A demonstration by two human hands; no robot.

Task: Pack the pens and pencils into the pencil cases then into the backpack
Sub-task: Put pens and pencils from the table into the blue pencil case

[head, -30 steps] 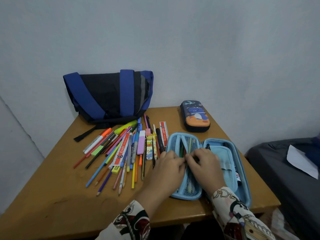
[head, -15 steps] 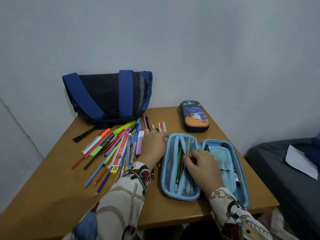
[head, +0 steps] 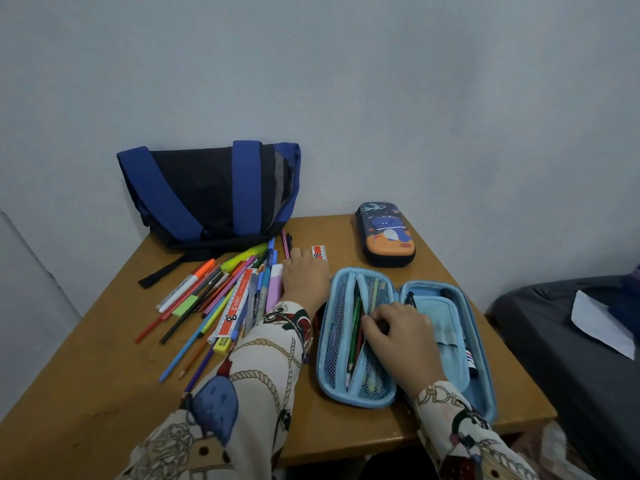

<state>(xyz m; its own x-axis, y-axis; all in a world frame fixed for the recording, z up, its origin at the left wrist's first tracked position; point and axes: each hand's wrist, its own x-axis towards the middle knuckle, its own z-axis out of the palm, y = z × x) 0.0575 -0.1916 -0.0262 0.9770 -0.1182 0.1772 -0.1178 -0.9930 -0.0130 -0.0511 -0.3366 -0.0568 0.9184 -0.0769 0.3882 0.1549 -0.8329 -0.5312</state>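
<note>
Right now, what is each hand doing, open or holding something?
Left hand: lies over the loose pens on the table; grip cannot be told.
Right hand: fingers curled, pinching the mesh pocket edge of the open blue pencil case.

Seemingly "g'soft" on ruler [head: 235, 308]

- The tan wooden table [head: 104, 393] looks smooth with a dull sheen.
- The blue-and-black cloth backpack [head: 207, 192] is matt woven fabric.
- The open light-blue pencil case [head: 481, 348] has blue mesh pockets.
- The closed dark cartoon-printed pencil case [head: 386, 233] looks smooth, moulded, faintly glossy.
- The cream patterned sleeves [head: 263, 386] are soft cloth.
</note>
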